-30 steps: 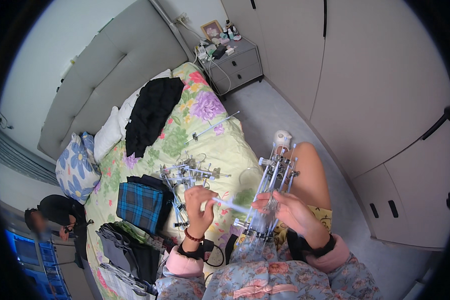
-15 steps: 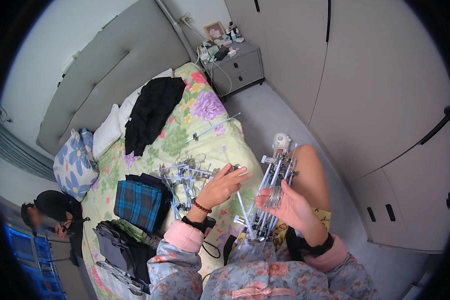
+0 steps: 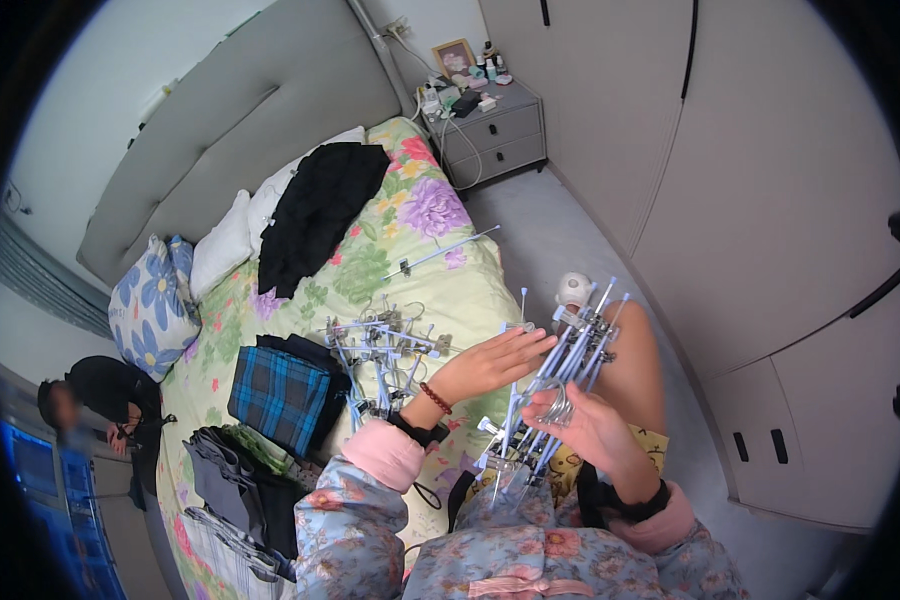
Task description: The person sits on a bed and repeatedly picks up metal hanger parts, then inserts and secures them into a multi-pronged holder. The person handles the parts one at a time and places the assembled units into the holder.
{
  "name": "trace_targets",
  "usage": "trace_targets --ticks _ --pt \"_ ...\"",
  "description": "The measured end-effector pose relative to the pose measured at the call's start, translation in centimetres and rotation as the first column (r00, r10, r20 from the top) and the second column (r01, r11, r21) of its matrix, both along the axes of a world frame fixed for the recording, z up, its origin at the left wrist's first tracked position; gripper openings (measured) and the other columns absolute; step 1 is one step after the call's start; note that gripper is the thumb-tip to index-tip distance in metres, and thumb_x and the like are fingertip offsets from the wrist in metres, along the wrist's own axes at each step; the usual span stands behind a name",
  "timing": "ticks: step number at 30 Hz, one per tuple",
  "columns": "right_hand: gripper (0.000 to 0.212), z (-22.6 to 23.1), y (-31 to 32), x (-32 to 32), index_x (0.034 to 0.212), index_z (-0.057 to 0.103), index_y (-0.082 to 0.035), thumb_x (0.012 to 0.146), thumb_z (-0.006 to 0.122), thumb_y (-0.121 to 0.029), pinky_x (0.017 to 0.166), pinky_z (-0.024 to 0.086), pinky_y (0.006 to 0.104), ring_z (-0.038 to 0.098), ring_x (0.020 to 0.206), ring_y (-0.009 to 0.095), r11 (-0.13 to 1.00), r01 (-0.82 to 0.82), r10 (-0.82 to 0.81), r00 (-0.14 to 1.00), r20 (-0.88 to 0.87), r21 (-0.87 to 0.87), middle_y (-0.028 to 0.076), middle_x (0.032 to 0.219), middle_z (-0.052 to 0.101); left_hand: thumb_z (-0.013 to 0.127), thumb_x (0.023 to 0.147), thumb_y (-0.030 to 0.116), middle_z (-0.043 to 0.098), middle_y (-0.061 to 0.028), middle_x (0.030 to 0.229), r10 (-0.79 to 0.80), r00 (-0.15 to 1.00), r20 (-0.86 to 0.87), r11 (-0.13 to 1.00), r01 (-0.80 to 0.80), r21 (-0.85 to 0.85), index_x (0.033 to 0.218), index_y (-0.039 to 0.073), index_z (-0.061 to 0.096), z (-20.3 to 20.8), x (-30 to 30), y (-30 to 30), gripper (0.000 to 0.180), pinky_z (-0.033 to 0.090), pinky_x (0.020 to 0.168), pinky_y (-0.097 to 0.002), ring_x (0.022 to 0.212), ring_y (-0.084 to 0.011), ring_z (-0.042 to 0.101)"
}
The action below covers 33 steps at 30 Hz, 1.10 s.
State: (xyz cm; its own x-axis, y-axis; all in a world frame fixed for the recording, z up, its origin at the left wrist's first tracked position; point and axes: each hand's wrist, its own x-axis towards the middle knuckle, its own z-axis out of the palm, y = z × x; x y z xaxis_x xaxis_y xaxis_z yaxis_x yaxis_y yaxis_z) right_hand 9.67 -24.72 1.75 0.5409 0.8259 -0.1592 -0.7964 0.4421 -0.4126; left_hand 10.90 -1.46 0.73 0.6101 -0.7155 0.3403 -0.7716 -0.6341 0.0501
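A bundle of pale blue trouser hangers with metal clips [image 3: 575, 350] lies across my lap, its rods slanting toward my right knee. My right hand [image 3: 600, 428] is curled around their gathered metal hooks [image 3: 552, 408]. To its left, my left hand [image 3: 495, 368] grips a single clip hanger [image 3: 524, 303] at the bundle's left side; its fingers lie long over the rod and hide most of it. A tangled pile of similar hangers [image 3: 385, 345] rests on the bed, left of my left hand.
Folded plaid cloth [image 3: 280, 395], stacked dark trousers [image 3: 240, 480] and a black garment [image 3: 320, 210] lie on the flowered bed [image 3: 440, 270]. One loose hanger [image 3: 445, 252] is near the bed edge. Another person [image 3: 115, 410] is at far left. Wardrobe doors [image 3: 770, 200] stand right.
My left hand has moved right with the single hanger, up against the bundle. The bundle has tilted slightly to the right, its hooks still in my right hand.
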Motion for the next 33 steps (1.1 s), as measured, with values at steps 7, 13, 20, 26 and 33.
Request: trace_targets --ticks 7,13,20,26,33 --pt "0.032 0.1 -0.2 -0.1 0.104 0.061 0.004 0.096 0.049 -0.024 0.101 0.04 0.0418 0.055 0.112 0.031 0.985 -0.005 0.01 1.0 0.03 -0.171 0.015 0.105 0.062 0.056 0.08 -0.005 0.042 -0.0157 0.138 0.517 0.786 -0.339 0.743 -0.609 -0.278 0.13 0.008 0.046 -3.2 -5.9 3.0 0.052 0.035 0.105 -0.0407 0.128 -0.0302 0.042" --pt "0.033 0.1 -0.1 -0.1 0.104 0.061 0.004 0.097 0.047 -0.025 0.098 0.042 0.0414 0.057 0.109 0.031 0.979 -0.014 0.024 0.999 0.048 -0.204 0.015 0.104 0.062 0.059 0.087 0.006 0.066 -0.0145 0.098 0.74 0.437 -0.511 0.159 -0.852 -0.498 0.102 0.0 0.062 -3.8 -14.1 9.6 0.016 0.05 0.078 -0.0304 0.089 -0.0221 0.065" --pt "0.037 0.2 0.1 -0.2 0.102 0.058 0.002 0.1 0.039 -0.029 0.096 0.042 0.0462 0.059 0.102 0.031 0.989 -0.001 0.002 1.0 0.004 -0.149 0.014 0.098 0.062 0.055 0.092 0.033 0.065 -0.0063 0.08 0.432 0.124 -0.893 -0.114 -0.975 -0.191 0.097 -0.004 0.061 -5.3 -17.4 12.1 0.038 0.046 0.067 -0.0231 0.073 -0.0128 0.061" --pt "0.036 0.6 -0.4 -0.5 0.1 0.057 0.002 0.1 0.038 -0.029 0.096 0.042 0.0467 0.059 0.1 0.03 0.983 0.017 -0.01 0.999 0.036 -0.18 0.015 0.096 0.061 0.057 0.091 0.033 0.057 -0.0013 0.073 0.023 -0.016 -1.0 -0.172 -0.985 0.012 0.086 0.003 0.06 -6.7 -14.4 10.6 0.031 0.044 0.053 -0.0219 0.06 -0.0105 0.055" --pt "0.034 0.7 -0.7 -0.7 0.101 0.058 0.001 0.099 0.041 -0.028 0.094 0.044 0.0454 0.06 0.099 0.029 0.981 0.057 -0.044 0.996 0.077 -0.185 0.014 0.097 0.062 0.048 0.086 0.013 0.052 0.0024 0.071 -0.016 0.094 -0.995 -0.346 -0.935 -0.083 0.101 0.0 0.067 -4.7 -13.8 15.8 0.027 0.029 0.04 -0.0201 0.048 -0.007 0.043"
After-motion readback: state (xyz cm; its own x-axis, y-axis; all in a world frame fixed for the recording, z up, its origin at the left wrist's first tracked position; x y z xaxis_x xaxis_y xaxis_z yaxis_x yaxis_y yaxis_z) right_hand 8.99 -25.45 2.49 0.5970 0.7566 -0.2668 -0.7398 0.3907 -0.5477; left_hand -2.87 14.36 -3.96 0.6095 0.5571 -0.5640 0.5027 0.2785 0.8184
